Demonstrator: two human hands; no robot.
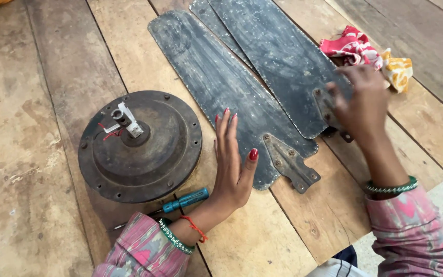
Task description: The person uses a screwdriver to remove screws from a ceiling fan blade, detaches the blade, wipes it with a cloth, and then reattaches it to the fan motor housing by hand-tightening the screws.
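Three dark, dusty fan blades lie fanned out on a wooden floor. My left hand [233, 164] rests flat, fingers apart, on the near end of the nearest blade [216, 82], beside its metal bracket [292, 164]. My right hand [361, 100] grips the bracket end of the right blade [278, 51]; it is blurred. A third blade [207, 13] shows only as a strip between the two. A round rusty fan motor housing [140, 146] sits to the left of my left hand.
A blue-handled screwdriver [180, 202] lies under my left wrist, next to the motor. A crumpled red, white and yellow cloth [367, 51] lies beyond my right hand. The wooden planks [37, 154] end at a pale floor at the lower right.
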